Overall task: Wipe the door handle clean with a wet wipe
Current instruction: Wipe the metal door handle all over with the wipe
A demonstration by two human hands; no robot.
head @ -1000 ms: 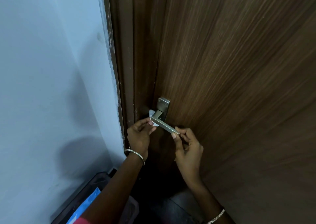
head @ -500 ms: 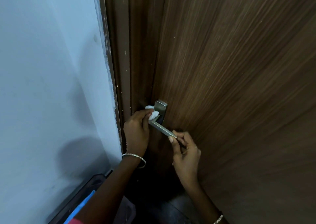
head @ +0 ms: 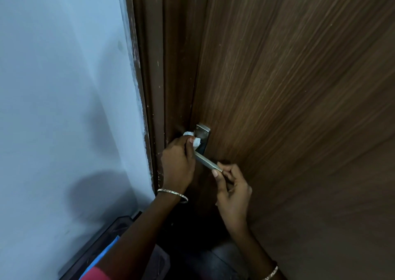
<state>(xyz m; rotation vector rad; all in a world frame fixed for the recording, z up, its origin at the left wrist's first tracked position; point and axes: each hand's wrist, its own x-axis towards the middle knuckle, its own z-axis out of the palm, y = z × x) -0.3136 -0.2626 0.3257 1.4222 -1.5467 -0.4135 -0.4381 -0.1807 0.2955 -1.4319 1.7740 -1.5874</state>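
Observation:
A metal lever door handle (head: 207, 162) with a square backplate (head: 203, 134) sits on the dark wooden door (head: 288, 87). My left hand (head: 178, 162) holds a small white wet wipe (head: 195, 141) pressed against the left side of the backplate, where the lever joins it. My right hand (head: 232, 186) pinches the free end of the lever between thumb and fingers. The lever slopes down to the right.
The brown door frame (head: 154, 87) runs beside a pale blue wall (head: 64, 108) on the left. A dark bin or tray with a blue item (head: 104, 252) stands on the floor at the lower left.
My left hand has moved the wipe up from the lever's inner end onto the backplate. My right hand has stayed on the lever's tip.

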